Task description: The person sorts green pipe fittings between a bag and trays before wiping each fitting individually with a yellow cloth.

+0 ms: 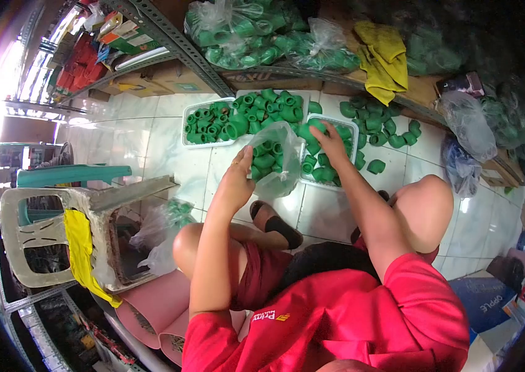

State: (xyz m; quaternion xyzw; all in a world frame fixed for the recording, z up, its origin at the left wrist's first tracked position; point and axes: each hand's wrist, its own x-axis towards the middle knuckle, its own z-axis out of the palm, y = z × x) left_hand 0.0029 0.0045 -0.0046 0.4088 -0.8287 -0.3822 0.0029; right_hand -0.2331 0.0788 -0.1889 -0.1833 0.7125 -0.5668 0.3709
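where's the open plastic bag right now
In the head view, the open plastic bag is on the floor near the centre, between the left hand and the right-hand white tray.

green fittings (274, 105), red shirt (349, 310), yellow cloth (381, 62)

Two bare hands are seen: one left hand (237, 178) and one right hand (332, 141). One clear plastic bag (282, 183) is held open at the left hand; several green plastic pipe fittings (265, 162) are contained in it, their exact number hidden. One fitting is touched by the right hand. Two white rectangular plastic trays (356, 133) are counted, one beyond the left hand, one beneath the right; dozens of fittings are spread in and around them, too overlapped for an exact count. Two yellow cloths (381, 62) are seen, one beyond the right hand, one left of the left hand, draped on one worn grey plastic chair (33, 235).
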